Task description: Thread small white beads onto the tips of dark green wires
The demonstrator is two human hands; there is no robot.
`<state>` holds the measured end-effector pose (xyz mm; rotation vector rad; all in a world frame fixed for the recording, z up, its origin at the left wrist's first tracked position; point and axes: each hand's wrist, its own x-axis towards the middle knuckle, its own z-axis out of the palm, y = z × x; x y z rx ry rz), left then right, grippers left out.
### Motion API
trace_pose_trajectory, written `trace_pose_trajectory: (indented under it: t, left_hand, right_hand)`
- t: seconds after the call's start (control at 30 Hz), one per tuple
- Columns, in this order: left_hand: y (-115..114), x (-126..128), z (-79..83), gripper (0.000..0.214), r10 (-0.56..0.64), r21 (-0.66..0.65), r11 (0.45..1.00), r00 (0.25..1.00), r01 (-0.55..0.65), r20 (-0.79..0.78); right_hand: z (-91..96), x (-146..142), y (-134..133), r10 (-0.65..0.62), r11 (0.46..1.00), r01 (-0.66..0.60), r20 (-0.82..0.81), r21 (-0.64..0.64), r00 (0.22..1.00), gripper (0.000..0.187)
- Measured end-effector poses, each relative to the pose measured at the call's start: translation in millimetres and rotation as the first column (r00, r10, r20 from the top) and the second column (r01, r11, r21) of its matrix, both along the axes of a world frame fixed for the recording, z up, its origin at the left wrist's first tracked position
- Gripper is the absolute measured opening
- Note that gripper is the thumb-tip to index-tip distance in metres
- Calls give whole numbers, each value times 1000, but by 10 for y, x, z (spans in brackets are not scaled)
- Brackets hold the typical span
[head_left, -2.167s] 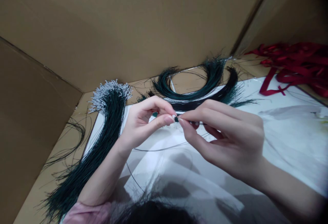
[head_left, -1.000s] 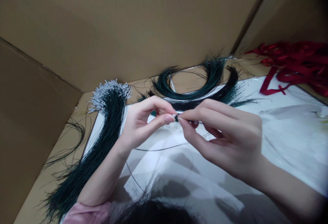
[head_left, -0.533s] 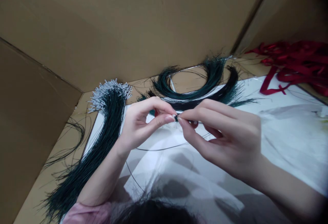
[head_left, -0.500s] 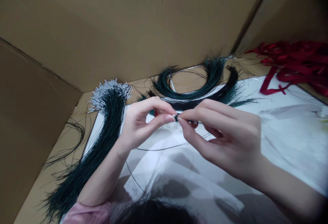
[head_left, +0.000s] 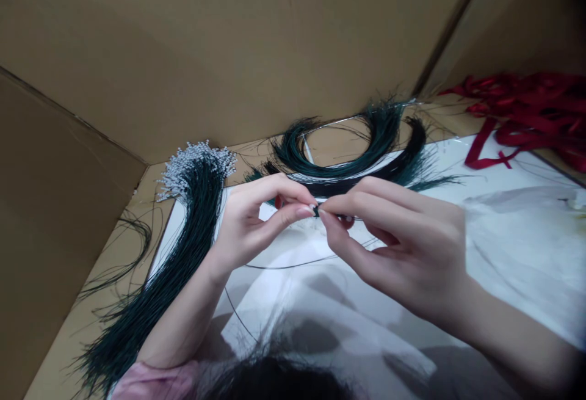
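My left hand (head_left: 256,217) is closed in a pinch, thumb against forefinger, on a tiny white bead (head_left: 314,207). Touching it from the right, my right hand (head_left: 403,247) also pinches, its thumb and forefinger on a dark green thread (head_left: 317,211) at the bead; most of the thread is hidden by the fingers. A thin dark strand (head_left: 288,267) curves below both hands. Beside my left forearm lies a long bundle of dark green threads (head_left: 201,204) with many white beaded tips (head_left: 196,165) at its far end.
Behind my hands, curved bundles of dark green threads (head_left: 379,137) lie near a cardboard wall (head_left: 229,52). Tangled red ribbon (head_left: 531,113) sits at the far right. A sheet of clear plastic (head_left: 517,235) covers part of the white surface. Loose strands (head_left: 144,241) lie at left.
Both hands keep the same pinch at the bead. The fingertips have shifted only very slightly to the right; the bundles and ribbon have not moved.
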<state>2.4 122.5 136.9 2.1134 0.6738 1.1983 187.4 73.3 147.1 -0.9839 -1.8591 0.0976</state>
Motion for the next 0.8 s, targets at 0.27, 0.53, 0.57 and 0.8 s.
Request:
trace_pose_trajectory:
  t: [0.27,0.53,0.57,0.8]
  left_hand:
    - [2,-12,4,8,-1,0,1000,1000,1,-22]
    - [13,-15,-11,8,-19,27,999,1000,19,3]
    - [15,-15,-15,8,-22,33,999,1000,22,8]
    - [24,-31,-24,17,-23,106,994,998,28,-52]
  right_hand:
    - [-16,12,7,31,999,-31,20,8,999,15]
    - [8,11,-3,4,1000,-4,24,-11,1000,16]
    - [8,10,-4,1,1000,-1,22,-9,1000,16]
    - [-27,16,-2,16,1000,-17,39,22,999,15]
